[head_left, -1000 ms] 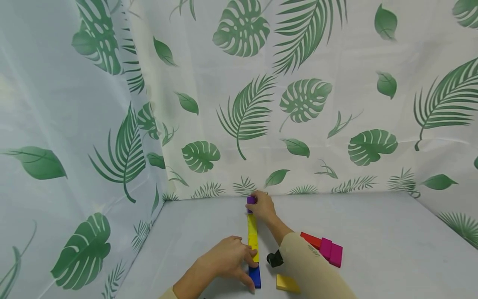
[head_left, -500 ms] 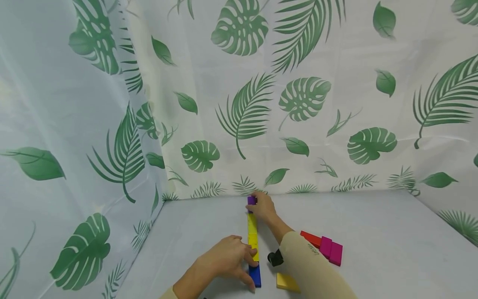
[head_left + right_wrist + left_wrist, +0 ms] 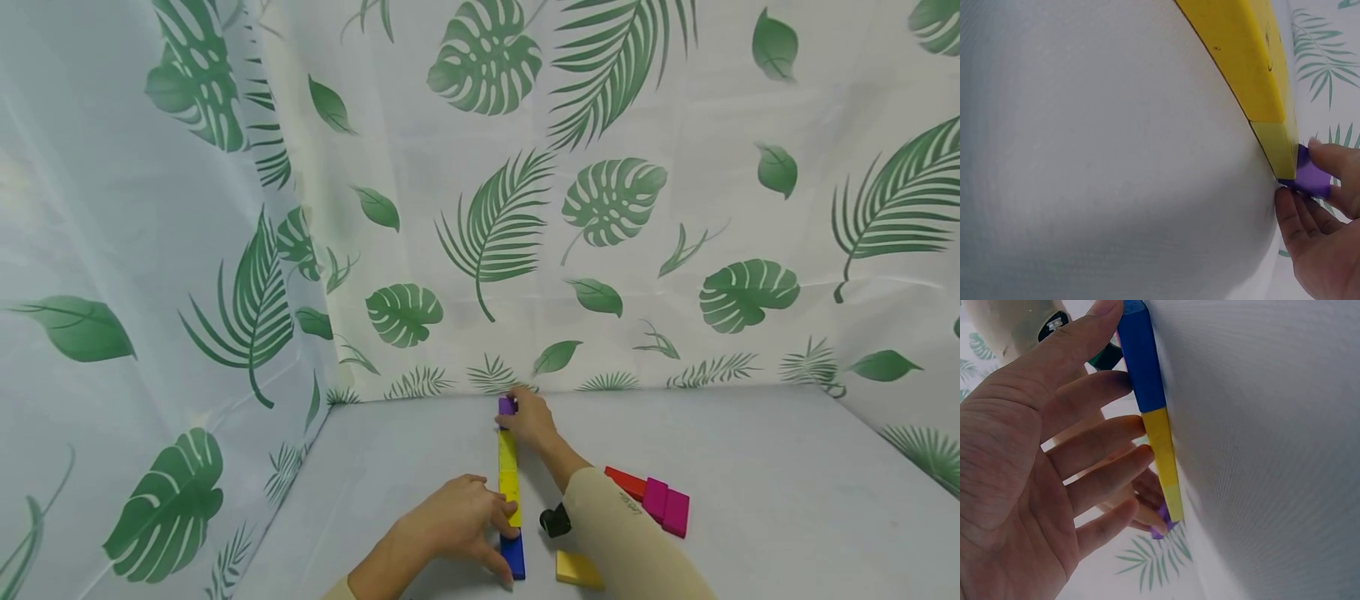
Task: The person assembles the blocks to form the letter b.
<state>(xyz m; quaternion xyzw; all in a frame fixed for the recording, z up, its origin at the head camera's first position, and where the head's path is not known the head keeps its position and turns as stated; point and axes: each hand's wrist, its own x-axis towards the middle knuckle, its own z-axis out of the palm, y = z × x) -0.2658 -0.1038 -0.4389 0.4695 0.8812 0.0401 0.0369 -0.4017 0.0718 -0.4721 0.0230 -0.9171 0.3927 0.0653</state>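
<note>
A straight row of blocks lies on the white surface: a blue block (image 3: 512, 560) at the near end, then a yellow block (image 3: 1235, 56) and a paler yellow block (image 3: 507, 448). At the far end is a purple block (image 3: 506, 407), which my right hand (image 3: 531, 417) pinches between thumb and fingers against the end of the row. My left hand (image 3: 459, 518) is spread along the near part, its fingertips touching the blue and yellow blocks. In the left wrist view its fingers (image 3: 1107, 437) are nearly straight, with the thumb at the blue block's near end.
Right of the row lie a red block (image 3: 624, 482), two magenta blocks (image 3: 675, 512) and another yellow block (image 3: 576, 570), partly behind the right sleeve (image 3: 626, 533). A small black device (image 3: 555, 521) sits by that sleeve. A leaf-printed curtain (image 3: 600, 333) closes off the back.
Both hands stay almost where they were, and the row keeps its shape. The head view shifts only slightly.
</note>
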